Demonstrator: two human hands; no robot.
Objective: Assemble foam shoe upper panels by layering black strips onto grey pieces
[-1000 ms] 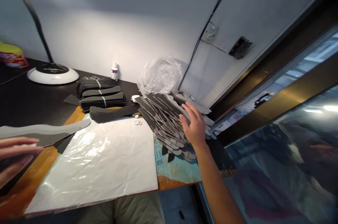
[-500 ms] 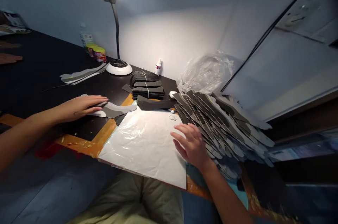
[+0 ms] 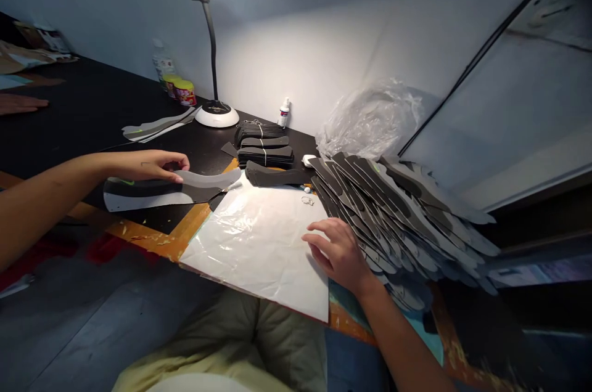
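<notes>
Curved grey and white pieces [image 3: 152,193] lie at the left of the white sheet [image 3: 259,238]. My left hand [image 3: 160,165] is at their upper edge, thumb and fingers curled toward each other; whether it pinches a piece is unclear. Above the right part of the sheet, my right hand [image 3: 335,251] holds nothing, its fingers bent and apart. A large fanned pile of similar pieces [image 3: 393,213] is just right of it. Dark pieces [image 3: 272,175] lie at the sheet's back edge, with tied dark bundles [image 3: 266,151] behind them.
A lit lamp [image 3: 216,114] stands at the back, near yellow-lidded containers [image 3: 185,93] and a small white bottle [image 3: 283,113]. Clear plastic [image 3: 370,118] rests against the wall. Another person's hand [image 3: 23,103] is at the far left. More curved pieces [image 3: 157,127] lie left of the lamp.
My left hand has gone from lying flat over the curved pieces to curled fingers at their upper edge, uncovering more of them. The view has shifted slightly; my right hand barely differs.
</notes>
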